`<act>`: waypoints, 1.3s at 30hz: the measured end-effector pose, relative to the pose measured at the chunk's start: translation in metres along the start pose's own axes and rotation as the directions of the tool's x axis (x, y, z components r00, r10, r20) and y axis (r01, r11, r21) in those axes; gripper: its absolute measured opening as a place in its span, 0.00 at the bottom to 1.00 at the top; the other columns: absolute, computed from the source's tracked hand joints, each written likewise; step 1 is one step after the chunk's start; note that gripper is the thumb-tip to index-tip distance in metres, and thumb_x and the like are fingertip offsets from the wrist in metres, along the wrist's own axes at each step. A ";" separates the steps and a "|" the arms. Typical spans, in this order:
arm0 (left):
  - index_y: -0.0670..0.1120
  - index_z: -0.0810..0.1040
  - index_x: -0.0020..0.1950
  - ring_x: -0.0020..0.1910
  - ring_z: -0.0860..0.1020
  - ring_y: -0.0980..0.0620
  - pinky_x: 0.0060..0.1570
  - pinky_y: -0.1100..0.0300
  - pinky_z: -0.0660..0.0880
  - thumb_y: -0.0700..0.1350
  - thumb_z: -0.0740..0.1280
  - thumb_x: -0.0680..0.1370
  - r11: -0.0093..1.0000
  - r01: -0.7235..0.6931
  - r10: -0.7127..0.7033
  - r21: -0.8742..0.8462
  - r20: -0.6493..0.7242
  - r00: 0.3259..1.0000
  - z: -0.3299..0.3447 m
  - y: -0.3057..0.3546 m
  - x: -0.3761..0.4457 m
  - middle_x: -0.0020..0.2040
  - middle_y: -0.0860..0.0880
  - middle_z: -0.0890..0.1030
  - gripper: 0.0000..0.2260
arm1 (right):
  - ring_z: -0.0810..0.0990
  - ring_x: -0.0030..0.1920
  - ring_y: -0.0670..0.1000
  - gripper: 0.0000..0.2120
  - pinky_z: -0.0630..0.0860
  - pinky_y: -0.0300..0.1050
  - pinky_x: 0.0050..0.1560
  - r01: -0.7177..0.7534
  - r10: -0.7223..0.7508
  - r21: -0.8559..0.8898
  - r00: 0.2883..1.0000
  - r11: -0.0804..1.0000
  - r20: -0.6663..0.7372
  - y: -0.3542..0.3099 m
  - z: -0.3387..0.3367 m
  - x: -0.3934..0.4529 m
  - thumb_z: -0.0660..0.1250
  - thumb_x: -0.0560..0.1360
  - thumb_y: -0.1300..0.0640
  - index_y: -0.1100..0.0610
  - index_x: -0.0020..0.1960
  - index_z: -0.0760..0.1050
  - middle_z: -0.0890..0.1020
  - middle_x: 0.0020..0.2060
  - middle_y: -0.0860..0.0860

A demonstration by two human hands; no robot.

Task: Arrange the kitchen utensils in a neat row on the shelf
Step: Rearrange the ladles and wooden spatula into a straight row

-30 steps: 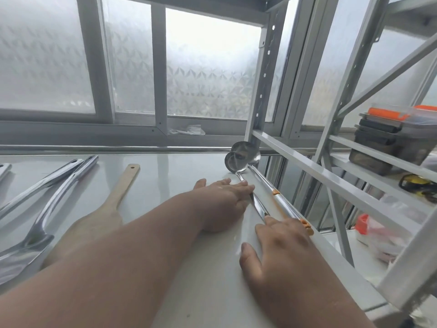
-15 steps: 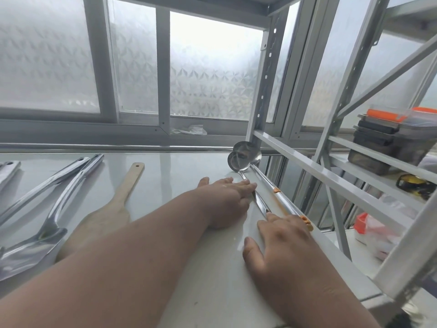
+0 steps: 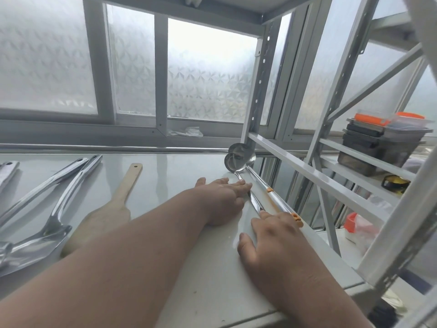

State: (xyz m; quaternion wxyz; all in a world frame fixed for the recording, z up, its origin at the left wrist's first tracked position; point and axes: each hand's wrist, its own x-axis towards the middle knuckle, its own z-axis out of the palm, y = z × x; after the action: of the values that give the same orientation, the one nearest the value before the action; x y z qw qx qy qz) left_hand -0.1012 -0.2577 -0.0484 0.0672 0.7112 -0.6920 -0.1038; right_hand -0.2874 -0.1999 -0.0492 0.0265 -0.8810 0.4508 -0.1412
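Two steel ladles lie side by side at the right edge of the white shelf (image 3: 179, 166), bowls toward the window. The shorter ladle (image 3: 233, 163) runs under my fingers; the longer ladle (image 3: 262, 183) has orange bands on its handle. My left hand (image 3: 224, 197) lies flat, fingertips against the shorter ladle's handle. My right hand (image 3: 272, 235) rests flat over the near ends of both handles. A wooden spatula (image 3: 123, 190) lies left of my left arm. Further left lie a steel turner (image 3: 54, 223) and another steel utensil (image 3: 42, 188).
A frosted window (image 3: 132, 67) closes the back. A shelf post (image 3: 257, 86) stands right behind the ladle bowls. To the right, a second rack holds stacked dark containers (image 3: 376, 147) with orange lids. A steel handle end (image 3: 7, 171) shows at the far left.
Both hands and the ladles keep almost the same places. The view has shifted slightly; the utensils on the left appear a little further right.
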 end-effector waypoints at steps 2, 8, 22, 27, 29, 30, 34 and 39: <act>0.66 0.48 0.86 0.86 0.48 0.55 0.81 0.35 0.41 0.54 0.48 0.87 1.000 -0.004 0.004 -0.009 -0.008 1.000 -0.002 0.001 0.002 0.86 0.66 0.49 0.26 | 0.66 0.64 0.53 0.18 0.60 0.48 0.70 -0.007 0.007 0.000 1.000 1.000 -0.004 0.000 -0.001 0.002 0.47 0.75 0.41 0.50 0.47 0.70 0.77 0.60 0.50; 0.64 0.49 0.87 0.86 0.50 0.55 0.82 0.38 0.43 0.55 0.48 0.87 1.000 0.012 -0.013 -0.017 -0.055 0.998 0.002 -0.002 0.001 0.87 0.63 0.51 0.26 | 0.69 0.57 0.54 0.20 0.64 0.48 0.67 -0.003 0.002 -0.028 0.999 1.000 -0.033 0.000 0.001 0.008 0.51 0.76 0.43 0.54 0.48 0.76 0.78 0.50 0.52; 0.53 0.59 0.85 0.83 0.63 0.46 0.80 0.43 0.61 0.60 0.56 0.86 0.894 0.278 -0.251 0.351 -0.119 0.961 -0.078 -0.008 -0.116 0.85 0.50 0.64 0.29 | 0.77 0.63 0.56 0.19 0.75 0.51 0.63 0.168 -0.167 0.131 0.986 0.977 -0.015 -0.027 -0.030 0.020 0.62 0.76 0.52 0.53 0.63 0.80 0.83 0.58 0.53; 0.57 0.62 0.85 0.81 0.66 0.45 0.78 0.45 0.64 0.61 0.59 0.84 0.851 0.429 -0.447 0.303 -0.013 0.894 -0.078 -0.049 -0.183 0.83 0.51 0.67 0.28 | 0.77 0.64 0.54 0.27 0.77 0.50 0.63 0.331 -0.352 0.143 0.922 0.933 0.164 -0.081 -0.014 0.051 0.60 0.77 0.62 0.44 0.73 0.71 0.78 0.67 0.52; 0.58 0.67 0.82 0.77 0.71 0.45 0.76 0.46 0.67 0.64 0.60 0.83 0.840 0.459 -0.496 0.290 0.067 0.866 -0.077 -0.058 -0.205 0.80 0.51 0.72 0.28 | 0.74 0.70 0.53 0.31 0.74 0.51 0.68 0.404 -0.438 0.181 0.867 0.897 0.238 -0.104 -0.006 0.055 0.59 0.75 0.63 0.40 0.75 0.69 0.74 0.72 0.50; 0.58 0.72 0.78 0.73 0.74 0.46 0.73 0.47 0.70 0.67 0.60 0.81 0.846 0.465 -0.504 0.260 0.106 0.857 -0.078 -0.059 -0.216 0.76 0.52 0.76 0.28 | 0.72 0.71 0.53 0.33 0.72 0.51 0.69 0.441 -0.484 0.206 0.832 0.873 0.270 -0.115 -0.005 0.053 0.58 0.74 0.63 0.38 0.74 0.68 0.73 0.72 0.48; 0.63 0.80 0.66 0.60 0.81 0.51 0.66 0.48 0.77 0.76 0.64 0.64 0.852 0.510 -0.522 0.117 0.120 0.844 -0.076 -0.065 -0.246 0.58 0.57 0.84 0.34 | 0.65 0.75 0.53 0.31 0.61 0.47 0.74 0.498 -0.544 0.219 0.787 0.839 0.292 -0.138 0.003 0.042 0.57 0.78 0.61 0.36 0.75 0.67 0.68 0.76 0.40; 0.57 0.77 0.68 0.55 0.84 0.51 0.58 0.51 0.82 0.70 0.73 0.60 0.823 0.568 -0.567 -0.006 0.049 0.822 -0.078 -0.063 -0.252 0.57 0.54 0.84 0.38 | 0.75 0.68 0.54 0.24 0.71 0.47 0.68 0.425 -0.535 0.398 0.814 0.813 0.225 -0.140 0.015 0.044 0.58 0.78 0.55 0.40 0.72 0.73 0.77 0.69 0.48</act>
State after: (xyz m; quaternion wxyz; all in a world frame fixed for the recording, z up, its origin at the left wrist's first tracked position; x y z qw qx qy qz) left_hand -0.0264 -0.0077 0.0261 0.0250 0.8815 -0.4497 -0.1420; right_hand -0.1487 -0.1534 -0.0290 0.2104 -0.9604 0.1692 -0.0684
